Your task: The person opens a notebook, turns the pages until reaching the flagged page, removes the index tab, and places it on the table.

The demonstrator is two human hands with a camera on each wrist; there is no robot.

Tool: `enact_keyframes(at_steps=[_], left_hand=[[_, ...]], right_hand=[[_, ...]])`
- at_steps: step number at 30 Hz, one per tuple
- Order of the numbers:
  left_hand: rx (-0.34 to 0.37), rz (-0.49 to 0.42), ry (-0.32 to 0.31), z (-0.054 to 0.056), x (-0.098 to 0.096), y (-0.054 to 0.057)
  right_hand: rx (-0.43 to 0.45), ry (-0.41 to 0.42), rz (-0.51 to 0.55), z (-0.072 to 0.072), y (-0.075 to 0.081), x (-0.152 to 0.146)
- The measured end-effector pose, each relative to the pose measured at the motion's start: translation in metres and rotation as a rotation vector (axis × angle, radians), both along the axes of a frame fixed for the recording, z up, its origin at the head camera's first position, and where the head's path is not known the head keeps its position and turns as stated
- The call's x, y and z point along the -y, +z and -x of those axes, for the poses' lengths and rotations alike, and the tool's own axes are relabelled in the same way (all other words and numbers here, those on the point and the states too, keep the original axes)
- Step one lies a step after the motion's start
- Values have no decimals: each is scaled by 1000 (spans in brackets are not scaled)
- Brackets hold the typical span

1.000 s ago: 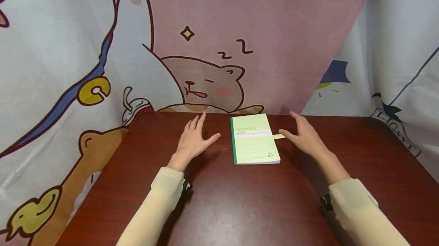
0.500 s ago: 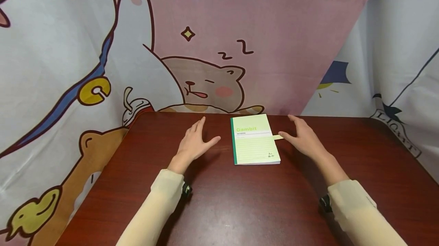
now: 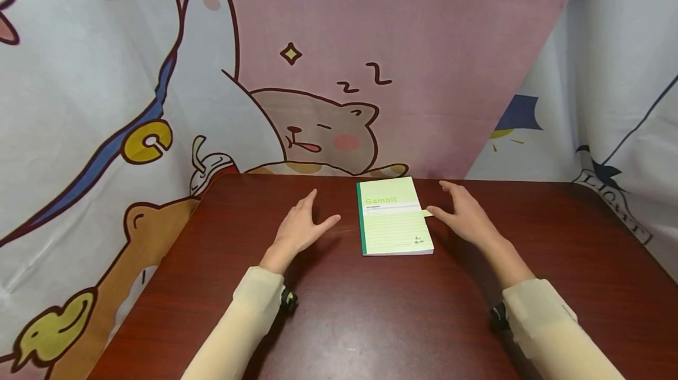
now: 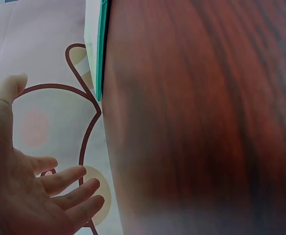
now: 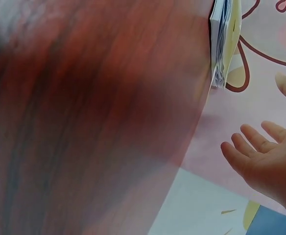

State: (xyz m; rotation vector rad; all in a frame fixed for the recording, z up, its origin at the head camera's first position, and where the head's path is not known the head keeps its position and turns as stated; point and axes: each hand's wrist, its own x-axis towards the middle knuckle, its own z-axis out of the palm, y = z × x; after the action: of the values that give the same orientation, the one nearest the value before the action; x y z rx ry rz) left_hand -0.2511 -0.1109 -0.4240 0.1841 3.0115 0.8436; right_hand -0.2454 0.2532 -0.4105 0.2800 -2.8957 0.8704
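Note:
A pale green notebook (image 3: 394, 227) with a darker green spine lies closed on the brown table, its cover reading "Gambit". From its right edge sticks a small yellow tab (image 3: 427, 213). My left hand (image 3: 299, 227) hovers to the left of the spine, thumb spread away from the fingers, holding nothing. On the other side my right hand (image 3: 468, 215) is held with spread thumb and fingers, its thumb tip close to the tab. In the left wrist view the green spine (image 4: 103, 49) stands beyond the thumb. The right wrist view shows the notebook's page edges (image 5: 220, 49).
The dark red-brown wooden table (image 3: 339, 321) reaches back to a curtain (image 3: 424, 45) printed with cartoon animals. A white curtain (image 3: 625, 74) hangs along the right side. Each wrist wears a small dark device under a cream sleeve (image 3: 238, 315).
My right hand has drifted slightly left, its thumb nearer the notebook and overlapping the tab's end. The left hand's fingertips have lowered a little. The notebook stays put.

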Motion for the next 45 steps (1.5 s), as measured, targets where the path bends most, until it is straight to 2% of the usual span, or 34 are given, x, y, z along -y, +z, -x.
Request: enact_keyframes(at_steps=[10, 16, 22, 29, 45], left_hand=[[9, -28, -5, -5, -5, -2], [6, -39, -3, -5, -10, -7], [1, -79, -13, -6, -16, -9], [-12, -107, -45, -9, -21, -8], [18, -217, -112, -9, -33, -11]], right_hand=[[20, 10, -8, 1, -4, 4], [25, 8, -10, 1, -6, 6], [12, 16, 3, 1, -7, 9], [10, 28, 5, 1, -8, 13], [0, 46, 12, 6, -15, 17]])
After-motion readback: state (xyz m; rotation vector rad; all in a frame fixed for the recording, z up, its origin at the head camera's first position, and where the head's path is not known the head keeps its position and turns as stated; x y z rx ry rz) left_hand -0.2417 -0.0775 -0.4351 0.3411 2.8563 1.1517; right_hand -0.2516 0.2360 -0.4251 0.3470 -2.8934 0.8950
